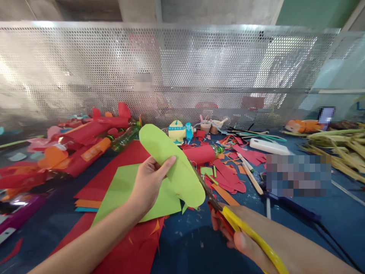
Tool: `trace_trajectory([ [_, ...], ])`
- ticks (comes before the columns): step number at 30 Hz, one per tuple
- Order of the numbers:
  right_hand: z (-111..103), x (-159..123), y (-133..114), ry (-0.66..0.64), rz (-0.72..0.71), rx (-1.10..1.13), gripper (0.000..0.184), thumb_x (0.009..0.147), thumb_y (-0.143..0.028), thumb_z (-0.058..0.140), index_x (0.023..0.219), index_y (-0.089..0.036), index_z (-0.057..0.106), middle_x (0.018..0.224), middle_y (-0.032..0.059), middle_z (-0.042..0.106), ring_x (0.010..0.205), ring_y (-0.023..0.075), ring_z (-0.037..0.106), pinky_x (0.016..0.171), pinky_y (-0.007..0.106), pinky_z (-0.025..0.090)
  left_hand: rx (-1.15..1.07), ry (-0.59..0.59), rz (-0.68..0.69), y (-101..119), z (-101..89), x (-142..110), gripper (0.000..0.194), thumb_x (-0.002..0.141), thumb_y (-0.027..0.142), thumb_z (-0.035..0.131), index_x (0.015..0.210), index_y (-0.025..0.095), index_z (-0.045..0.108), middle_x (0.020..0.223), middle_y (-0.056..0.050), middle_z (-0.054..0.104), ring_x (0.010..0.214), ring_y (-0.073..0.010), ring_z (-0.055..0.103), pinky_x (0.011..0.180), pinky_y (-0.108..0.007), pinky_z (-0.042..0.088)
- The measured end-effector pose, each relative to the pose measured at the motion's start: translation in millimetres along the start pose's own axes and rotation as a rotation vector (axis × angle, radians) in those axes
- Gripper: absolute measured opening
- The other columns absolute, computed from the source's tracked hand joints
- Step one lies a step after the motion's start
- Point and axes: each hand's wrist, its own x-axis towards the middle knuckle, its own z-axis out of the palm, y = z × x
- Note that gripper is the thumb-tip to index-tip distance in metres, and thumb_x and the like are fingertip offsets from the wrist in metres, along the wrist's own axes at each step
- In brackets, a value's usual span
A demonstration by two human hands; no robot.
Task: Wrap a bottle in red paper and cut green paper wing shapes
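Observation:
My left hand (146, 182) pinches a long, rounded light green paper cutout (185, 175) between thumb and fingers, holding it up and tilted. In my right hand (251, 228) is a pair of scissors (228, 220) with yellow and red handles. Their dark blades point up and left and run along the cutout's right edge; whether they bite into the paper I cannot tell. A small sliver hangs near the cutout's lower end. Under my left hand lies a larger green sheet (119, 190), on top of red paper (99, 179) with orange and blue sheets beneath.
Red paper-wrapped bottles (94, 152) crowd the left of the blue table (182, 247). Red and orange scraps (228, 175) spread beyond the scissors. On the right are a glue gun (296, 205) with a cord, a white stick-like tool (251, 177) and dry stalks (339, 148). A perforated metal panel (182, 68) stands behind.

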Motion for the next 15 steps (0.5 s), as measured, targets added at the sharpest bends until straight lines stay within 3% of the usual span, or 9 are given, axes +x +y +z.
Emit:
trace_trajectory([
  [5,-0.4,2.3,2.3,-0.015,-0.046,-0.024,0.071,0.082,-0.077,0.016,0.090,-0.020,0.057,0.076,0.0042,0.058,0.063,0.0154,0.053,0.060,0.026,0.046,-0.002,-0.008,0.006,-0.5,0.3,-0.1,0.025,0.067,0.032,0.078,0.086,0.017,0.072,0.082,-0.006,0.075,0.070,-0.0202,0.070,0.069,-0.032,0.058],
  [10,4.7,4.8,3.1,0.085,-0.044,-0.063,0.067,0.084,-0.075,0.015,0.084,-0.019,0.052,0.071,0.0036,0.055,0.057,0.0140,0.050,0.053,0.026,0.045,-0.014,0.011,0.005,1.0,1.8,0.1,0.026,0.066,0.032,0.078,0.086,0.016,0.071,0.082,-0.006,0.075,0.070,-0.0199,0.070,0.066,-0.030,0.058],
  [15,8.0,10.1,7.7,0.095,-0.087,-0.035,0.066,0.082,-0.076,0.010,0.074,-0.019,0.043,0.064,0.0001,0.044,0.048,0.0107,0.040,0.043,0.024,0.038,-0.014,0.015,0.013,2.4,2.5,-1.2,0.027,0.066,0.032,0.077,0.088,0.016,0.071,0.084,-0.006,0.076,0.072,-0.0208,0.070,0.064,-0.029,0.057],
])
